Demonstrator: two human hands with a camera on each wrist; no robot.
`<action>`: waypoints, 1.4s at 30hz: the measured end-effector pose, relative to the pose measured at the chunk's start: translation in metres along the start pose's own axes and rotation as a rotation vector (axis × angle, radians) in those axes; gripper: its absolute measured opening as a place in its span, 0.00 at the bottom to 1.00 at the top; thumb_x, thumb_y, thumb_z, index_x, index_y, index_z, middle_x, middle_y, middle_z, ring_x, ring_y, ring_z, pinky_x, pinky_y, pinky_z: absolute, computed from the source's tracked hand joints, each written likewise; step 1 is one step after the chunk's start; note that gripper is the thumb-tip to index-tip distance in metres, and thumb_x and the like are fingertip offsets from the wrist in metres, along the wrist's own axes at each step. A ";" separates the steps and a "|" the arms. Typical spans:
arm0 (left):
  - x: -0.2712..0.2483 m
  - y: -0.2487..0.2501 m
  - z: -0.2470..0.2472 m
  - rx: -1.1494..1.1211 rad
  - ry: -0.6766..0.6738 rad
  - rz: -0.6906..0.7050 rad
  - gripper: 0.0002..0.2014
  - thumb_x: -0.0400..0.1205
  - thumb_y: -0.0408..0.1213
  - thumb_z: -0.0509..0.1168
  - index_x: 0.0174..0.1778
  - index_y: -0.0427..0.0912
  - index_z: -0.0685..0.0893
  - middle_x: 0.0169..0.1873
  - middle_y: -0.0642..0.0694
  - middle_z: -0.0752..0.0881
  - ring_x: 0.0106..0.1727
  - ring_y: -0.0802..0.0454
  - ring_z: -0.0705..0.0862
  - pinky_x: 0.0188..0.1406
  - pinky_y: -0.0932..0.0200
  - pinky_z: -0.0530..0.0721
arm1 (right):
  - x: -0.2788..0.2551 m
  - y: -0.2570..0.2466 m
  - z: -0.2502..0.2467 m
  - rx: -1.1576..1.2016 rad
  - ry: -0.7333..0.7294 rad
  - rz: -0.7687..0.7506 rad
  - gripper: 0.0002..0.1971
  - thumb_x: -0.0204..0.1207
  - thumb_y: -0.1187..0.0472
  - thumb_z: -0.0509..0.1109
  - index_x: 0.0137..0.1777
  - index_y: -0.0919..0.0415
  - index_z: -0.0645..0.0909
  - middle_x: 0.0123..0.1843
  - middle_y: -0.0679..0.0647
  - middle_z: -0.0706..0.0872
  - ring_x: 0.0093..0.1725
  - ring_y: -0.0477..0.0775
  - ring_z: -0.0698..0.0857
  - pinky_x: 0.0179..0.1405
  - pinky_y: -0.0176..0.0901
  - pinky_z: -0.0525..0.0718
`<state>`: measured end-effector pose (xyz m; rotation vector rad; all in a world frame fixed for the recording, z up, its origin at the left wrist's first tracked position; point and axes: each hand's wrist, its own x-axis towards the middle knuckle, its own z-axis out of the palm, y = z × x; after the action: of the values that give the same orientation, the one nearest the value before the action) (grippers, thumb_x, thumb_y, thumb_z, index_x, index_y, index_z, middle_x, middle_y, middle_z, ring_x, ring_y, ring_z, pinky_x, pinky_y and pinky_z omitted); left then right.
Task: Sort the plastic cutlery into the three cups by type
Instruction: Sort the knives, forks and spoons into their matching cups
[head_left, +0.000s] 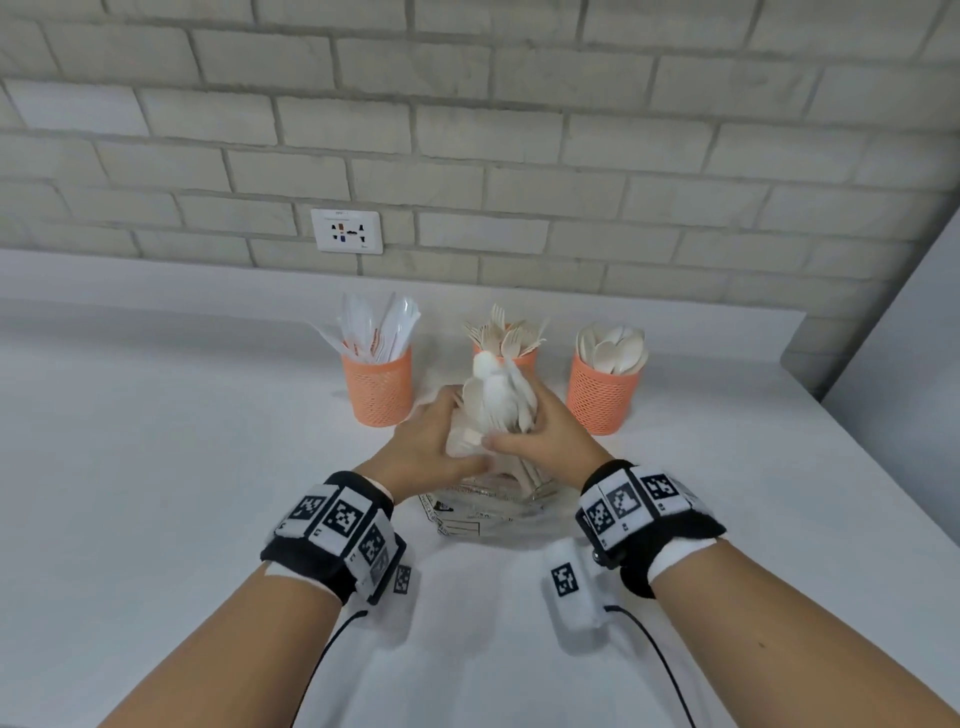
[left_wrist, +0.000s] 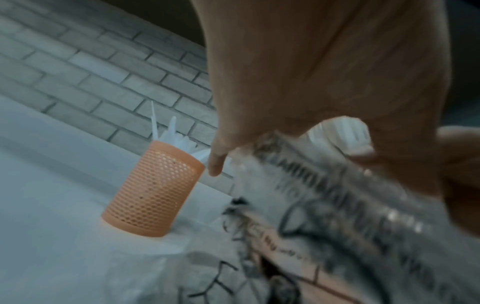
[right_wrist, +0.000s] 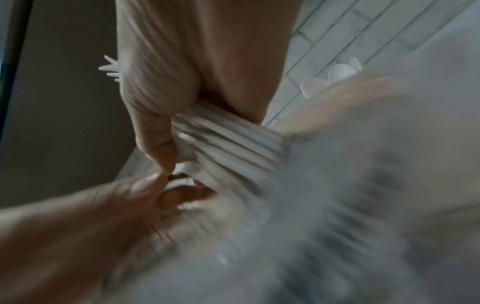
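Three orange mesh cups stand in a row by the wall: the left cup (head_left: 377, 387) (left_wrist: 153, 189) holds wrapped knives, the middle cup (head_left: 522, 358) forks, the right cup (head_left: 602, 397) spoons. In front of the middle cup my right hand (head_left: 545, 436) (right_wrist: 182, 82) grips a bundle of white spoons (head_left: 493, 400) (right_wrist: 228, 144) by the handles, bowls up. My left hand (head_left: 423, 441) (left_wrist: 324, 82) holds the clear printed plastic bag (head_left: 483, 514) (left_wrist: 324, 205) around the handles' lower part. The middle cup is partly hidden behind the bundle.
The white counter (head_left: 182, 467) runs back to a grey brick wall with a socket plate (head_left: 346, 231). A wall or panel edge (head_left: 909, 338) bounds the counter on the right. Cables hang from both wristbands near the front edge.
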<state>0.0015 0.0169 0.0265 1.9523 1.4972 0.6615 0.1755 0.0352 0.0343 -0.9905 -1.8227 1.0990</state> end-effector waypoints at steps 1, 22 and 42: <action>0.000 0.005 0.002 0.029 -0.060 -0.002 0.46 0.61 0.63 0.71 0.71 0.52 0.59 0.66 0.50 0.73 0.69 0.47 0.71 0.68 0.43 0.74 | 0.002 -0.005 -0.002 0.058 0.053 -0.004 0.34 0.67 0.73 0.76 0.71 0.54 0.68 0.56 0.48 0.83 0.53 0.37 0.85 0.50 0.29 0.83; 0.005 0.063 -0.002 -0.248 -0.089 0.040 0.52 0.68 0.46 0.78 0.82 0.50 0.50 0.69 0.56 0.69 0.71 0.59 0.68 0.66 0.68 0.70 | 0.011 -0.028 -0.021 0.564 0.259 0.140 0.14 0.72 0.73 0.71 0.55 0.59 0.81 0.47 0.55 0.89 0.48 0.51 0.89 0.53 0.47 0.87; 0.017 0.053 -0.015 -1.158 0.115 -0.074 0.15 0.79 0.19 0.59 0.60 0.30 0.81 0.43 0.40 0.90 0.39 0.50 0.90 0.35 0.58 0.89 | 0.028 -0.052 0.013 -0.081 0.353 -0.034 0.08 0.76 0.65 0.68 0.55 0.62 0.80 0.37 0.46 0.76 0.38 0.47 0.78 0.42 0.45 0.85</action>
<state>0.0312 0.0249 0.0746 0.9613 0.8611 1.2498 0.1411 0.0395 0.0842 -1.1178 -1.5991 0.7770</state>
